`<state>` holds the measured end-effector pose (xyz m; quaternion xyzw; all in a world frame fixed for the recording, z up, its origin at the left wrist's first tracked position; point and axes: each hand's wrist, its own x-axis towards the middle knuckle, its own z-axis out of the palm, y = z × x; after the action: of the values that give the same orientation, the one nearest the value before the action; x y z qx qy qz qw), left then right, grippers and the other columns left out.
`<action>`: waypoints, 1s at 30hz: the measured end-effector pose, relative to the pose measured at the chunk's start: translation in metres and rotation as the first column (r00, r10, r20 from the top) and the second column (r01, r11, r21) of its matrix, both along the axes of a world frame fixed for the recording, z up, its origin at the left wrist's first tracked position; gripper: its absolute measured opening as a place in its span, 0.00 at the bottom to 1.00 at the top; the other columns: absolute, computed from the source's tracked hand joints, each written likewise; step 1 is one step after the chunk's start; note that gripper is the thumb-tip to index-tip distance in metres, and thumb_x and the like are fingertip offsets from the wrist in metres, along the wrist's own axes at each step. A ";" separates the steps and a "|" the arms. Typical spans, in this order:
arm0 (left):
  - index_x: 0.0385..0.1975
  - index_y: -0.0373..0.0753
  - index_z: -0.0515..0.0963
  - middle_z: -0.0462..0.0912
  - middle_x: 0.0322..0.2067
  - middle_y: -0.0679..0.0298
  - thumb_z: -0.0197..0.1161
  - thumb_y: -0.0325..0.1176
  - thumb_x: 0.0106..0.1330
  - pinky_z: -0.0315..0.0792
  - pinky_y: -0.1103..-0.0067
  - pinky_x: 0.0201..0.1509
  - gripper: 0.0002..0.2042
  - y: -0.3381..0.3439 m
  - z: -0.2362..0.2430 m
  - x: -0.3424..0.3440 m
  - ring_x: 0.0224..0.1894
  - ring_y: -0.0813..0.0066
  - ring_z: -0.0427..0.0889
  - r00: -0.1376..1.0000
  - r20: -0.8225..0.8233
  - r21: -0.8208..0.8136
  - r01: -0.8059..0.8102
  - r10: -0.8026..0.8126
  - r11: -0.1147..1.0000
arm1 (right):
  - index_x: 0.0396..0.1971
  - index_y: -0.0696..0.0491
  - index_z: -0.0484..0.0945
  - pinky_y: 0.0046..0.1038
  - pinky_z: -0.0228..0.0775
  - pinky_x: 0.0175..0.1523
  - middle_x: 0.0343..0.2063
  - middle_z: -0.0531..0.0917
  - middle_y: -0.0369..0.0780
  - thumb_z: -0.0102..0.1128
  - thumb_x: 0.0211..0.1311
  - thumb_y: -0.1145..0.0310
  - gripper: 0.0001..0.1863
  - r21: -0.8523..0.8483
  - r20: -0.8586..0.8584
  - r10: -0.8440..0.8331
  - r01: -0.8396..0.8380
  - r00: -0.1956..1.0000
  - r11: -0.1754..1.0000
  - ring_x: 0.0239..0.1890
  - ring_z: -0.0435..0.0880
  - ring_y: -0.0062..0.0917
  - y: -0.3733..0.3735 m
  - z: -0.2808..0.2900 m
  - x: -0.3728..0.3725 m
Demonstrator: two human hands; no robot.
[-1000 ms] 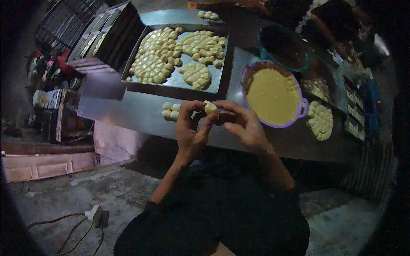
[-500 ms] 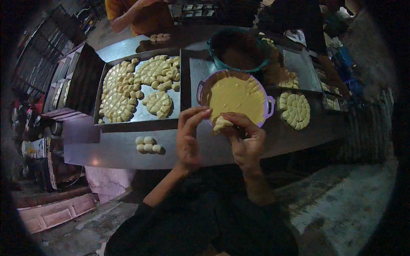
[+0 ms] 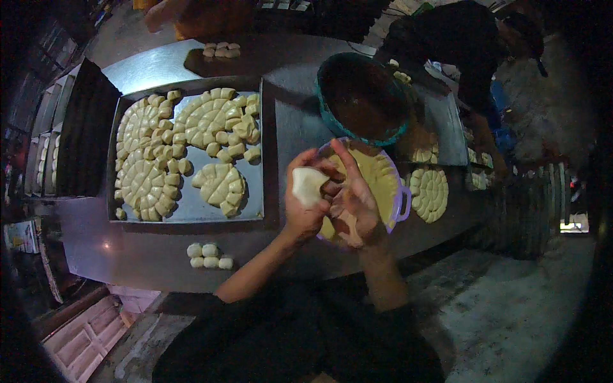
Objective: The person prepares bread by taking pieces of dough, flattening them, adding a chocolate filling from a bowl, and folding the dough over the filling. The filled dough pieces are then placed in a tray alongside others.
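Note:
My left hand [image 3: 302, 216] holds a pale, smooth piece of dough [image 3: 308, 185] in its curled fingers. Close beside it, my right hand [image 3: 357, 207] has its fingers apart, with the index finger stretched upward. I cannot tell whether its fingertips touch the dough. Both hands are over the near left part of a purple basin [image 3: 403, 203] with side handles. Yellow paste [image 3: 378, 167] fills the basin, partly covered by my hands. To the left, several small dough balls [image 3: 209, 256] sit grouped on the metal table [image 3: 153, 255].
A large metal tray [image 3: 211, 167] at left carries several clusters of cut dough. Beyond the basin stands a dark green tub [image 3: 332, 108]. Scored round dough [image 3: 429, 195] lies at right. Across the table are a person in orange [image 3: 204, 19] and one in dark clothes [image 3: 447, 38].
Both hands pinched a dough piece over the basin's near edge earlier. Now my left hand holds pale dough, and my right hand's fingers have spread. The view has shifted.

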<state>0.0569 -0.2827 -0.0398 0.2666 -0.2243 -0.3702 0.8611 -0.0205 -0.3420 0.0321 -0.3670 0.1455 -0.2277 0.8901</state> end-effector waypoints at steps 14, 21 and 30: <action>0.51 0.34 0.70 0.76 0.36 0.64 0.52 0.29 0.73 0.72 0.79 0.50 0.11 0.016 -0.035 0.058 0.41 0.79 0.78 0.985 -0.060 0.363 0.173 -0.163 0.915 | 0.58 0.52 0.75 0.34 0.71 0.45 0.34 0.85 0.45 0.34 0.76 0.48 0.28 -0.712 -0.648 -0.570 -0.668 0.506 0.216 0.38 0.83 0.29 -0.217 -0.101 0.049; 0.50 0.34 0.71 0.76 0.36 0.66 0.53 0.29 0.72 0.71 0.82 0.48 0.11 0.021 -0.012 0.054 0.41 0.81 0.76 0.994 0.046 0.377 0.072 -0.097 0.923 | 0.57 0.56 0.75 0.22 0.71 0.45 0.35 0.83 0.39 0.43 0.75 0.57 0.22 -0.687 -0.660 -0.390 -0.305 0.642 0.660 0.38 0.80 0.20 -0.190 -0.072 0.035; 0.58 0.35 0.70 0.77 0.53 0.61 0.49 0.48 0.75 0.69 0.75 0.60 0.23 0.065 0.043 0.019 0.55 0.74 0.75 0.848 -0.445 0.243 0.422 -0.286 0.873 | 0.60 0.59 0.65 0.23 0.76 0.45 0.38 0.83 0.41 0.52 0.70 0.74 0.21 -0.495 -0.216 -0.188 0.059 0.958 0.867 0.38 0.83 0.22 0.002 0.012 0.004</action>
<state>0.0758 -0.2180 0.0033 0.2806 -0.0260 -0.6032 0.7462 -0.0164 -0.3399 0.0444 -0.5939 0.2214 -0.2642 0.7269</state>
